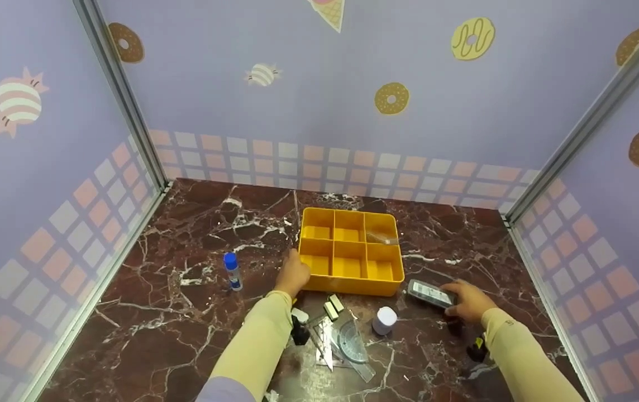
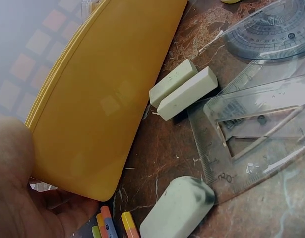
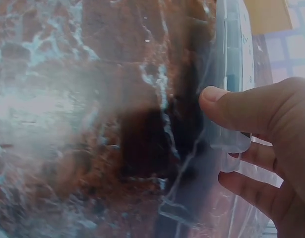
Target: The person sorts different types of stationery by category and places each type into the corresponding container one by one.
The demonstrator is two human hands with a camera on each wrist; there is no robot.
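Note:
A yellow box (image 1: 347, 285) with several compartments stands near the middle of the table. My left hand (image 1: 294, 273) grips its front left corner; in the left wrist view the fingers bend below the lower edge of the box wall (image 2: 92, 114). To the right of the box, my right hand (image 1: 471, 301) holds a clear plastic case (image 1: 430, 293) with a white label by its near end. In the right wrist view, the thumb (image 3: 214, 94) lies on one side of the case and the other fingers are on the opposite side.
A blue-capped glue stick (image 1: 233, 272) stands left of the box. In front lie two block erasers (image 1: 333, 307), a rounded white eraser (image 2: 178, 210), a protractor (image 1: 352, 341), a clear set square and a white round container (image 1: 384, 320). Coloured stick ends (image 2: 108, 223) show near the left hand.

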